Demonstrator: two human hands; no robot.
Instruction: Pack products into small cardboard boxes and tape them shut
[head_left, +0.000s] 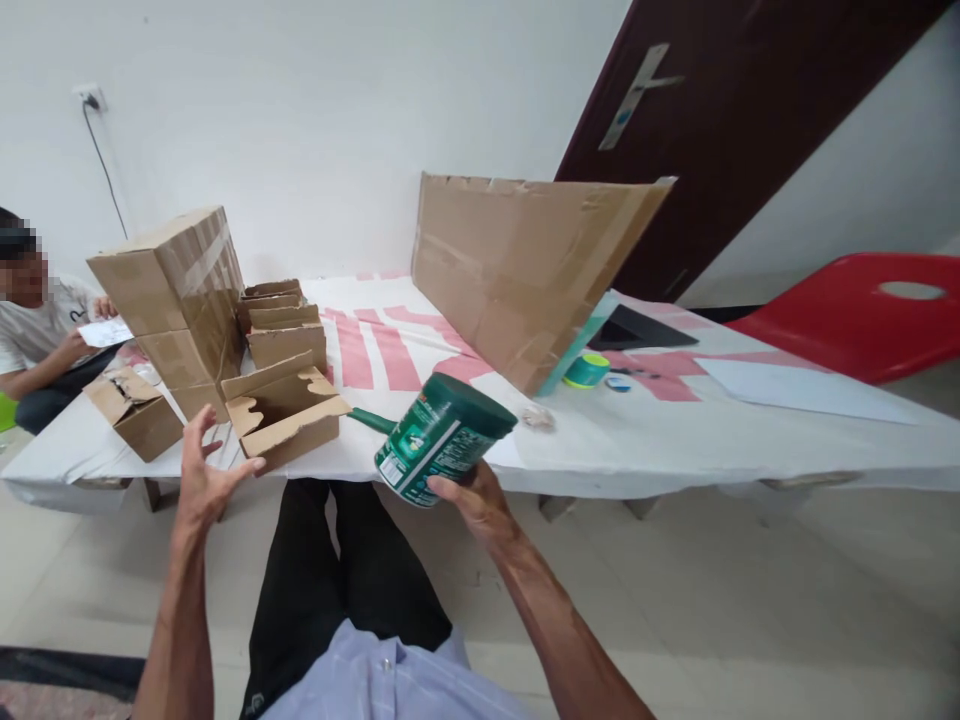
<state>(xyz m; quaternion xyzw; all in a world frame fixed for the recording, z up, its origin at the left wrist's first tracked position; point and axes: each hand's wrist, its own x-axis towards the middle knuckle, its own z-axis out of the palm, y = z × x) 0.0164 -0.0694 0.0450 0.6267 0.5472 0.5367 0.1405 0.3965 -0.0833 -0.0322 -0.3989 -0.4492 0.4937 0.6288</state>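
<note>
A dark green canister (431, 450) with printed labels and a lid is in my right hand (476, 500), tilted above the table's front edge. The fingers wrap its lower side, with the thumb across the front. My left hand (210, 470) holds nothing, its fingers and thumb spread apart. It is close to an open cardboard box (289, 430) with its flaps up; I cannot tell whether the thumb touches it. A green handle-like piece (371, 420) shows to the left of the canister, its other end hidden behind it.
Tall taped cartons (187, 300), a small carton (139, 415) and more open boxes (285, 335) stand on the left. A large cardboard panel (517, 270) leans behind the canister. Green tape (587, 370) lies right. A person (45, 330) sits far left; a red chair (855, 310) stands right.
</note>
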